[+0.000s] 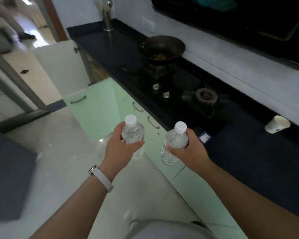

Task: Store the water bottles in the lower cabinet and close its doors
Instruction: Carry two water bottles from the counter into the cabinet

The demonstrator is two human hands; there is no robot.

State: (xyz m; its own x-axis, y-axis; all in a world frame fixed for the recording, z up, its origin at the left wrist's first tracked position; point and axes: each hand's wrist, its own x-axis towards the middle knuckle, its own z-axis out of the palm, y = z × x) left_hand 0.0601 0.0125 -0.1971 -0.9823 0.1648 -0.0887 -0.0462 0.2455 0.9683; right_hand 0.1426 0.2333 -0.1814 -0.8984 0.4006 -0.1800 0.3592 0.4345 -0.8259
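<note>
A water bottle [132, 133] is clamped in the left hand [118, 149] and another [173, 144] in the right hand [191, 149], above the floor beside the open green door [93, 111]. With both grips occupied, a bottle could be dropped if the doors are handled

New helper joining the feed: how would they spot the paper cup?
Follow the dark countertop right, past the stove's empty burner. The paper cup lies tipped on its side there, alone. It is the only white thing on that stretch.
</note>
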